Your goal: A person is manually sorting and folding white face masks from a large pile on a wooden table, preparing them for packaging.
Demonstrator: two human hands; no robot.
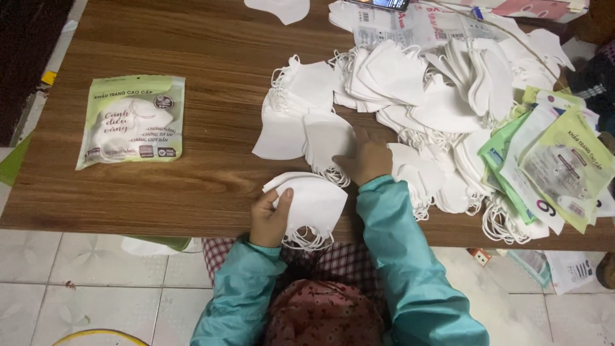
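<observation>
While left hand [270, 216] clamps mask stack [314, 204], right hand [366, 160] pinches single mask [327, 138] just above.

Your phone [378, 4] is cut off at the top edge; your right hand's [366, 160] fingertips hide under a white mask [327, 138].

A tabletop [211, 51] carries everything. At its near edge, the left hand [270, 218] holds a small stack of masks [314, 204]. Just right and a little farther back, the right hand [366, 160] rests on a single mask [327, 138] at the front of a large heap of masks [416, 90] spreading to the far right. Right of the heap lies a stack of empty pouches [564, 166]. Far left, well apart, lies one filled pouch [132, 120]. A phone [379, 4] sits at the far edge.
</observation>
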